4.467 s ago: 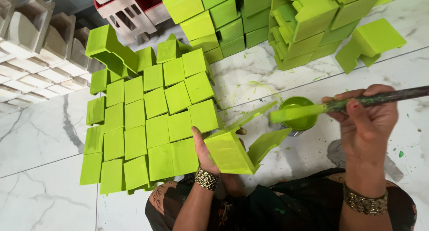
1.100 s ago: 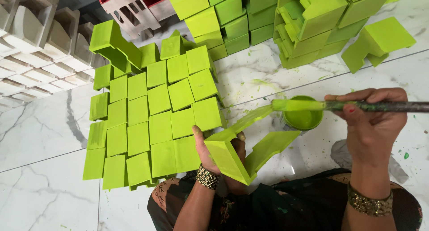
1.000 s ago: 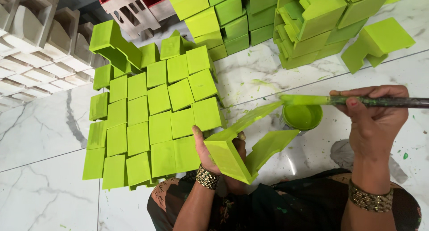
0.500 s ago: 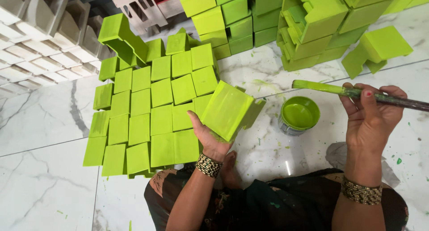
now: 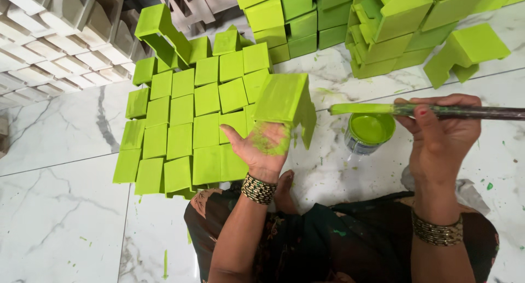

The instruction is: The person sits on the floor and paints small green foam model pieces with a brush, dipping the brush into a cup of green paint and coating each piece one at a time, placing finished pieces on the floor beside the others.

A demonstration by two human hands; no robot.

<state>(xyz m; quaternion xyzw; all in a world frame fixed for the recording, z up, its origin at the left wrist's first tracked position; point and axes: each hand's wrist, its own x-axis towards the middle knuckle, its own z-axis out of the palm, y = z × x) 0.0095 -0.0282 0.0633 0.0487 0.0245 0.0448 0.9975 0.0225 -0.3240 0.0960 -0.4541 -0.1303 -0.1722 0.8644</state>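
**Green block lifted in one hand, paintbrush in the other**

At the centre of the head view, the left hand [image 5: 262, 146] is raised palm up, its palm smeared with green paint, fingers spread open under a lime-green painted block [image 5: 284, 99] that rests on the fingertips, tilted, rather than being gripped. Toward 3 o'clock, the right hand [image 5: 443, 135] is closed around the dark handle of a paintbrush [image 5: 415, 110], held level, with its green-loaded bristles pointing toward 9 o'clock. Just below the bristles sits a small open tin of green paint [image 5: 369, 132] on the white marble floor [image 5: 60, 223].

Toward 9 o'clock of the lifted block, rows of painted green blocks [image 5: 186, 119] lie packed edge to edge on the floor. At 12 to 2 o'clock, more green blocks are stacked in piles [image 5: 383, 26]. At 10 o'clock, unpainted pale blocks [image 5: 49, 47] lie in rows. Both wrists wear beaded bangles, and dark, paint-flecked clothing fills 6 o'clock.
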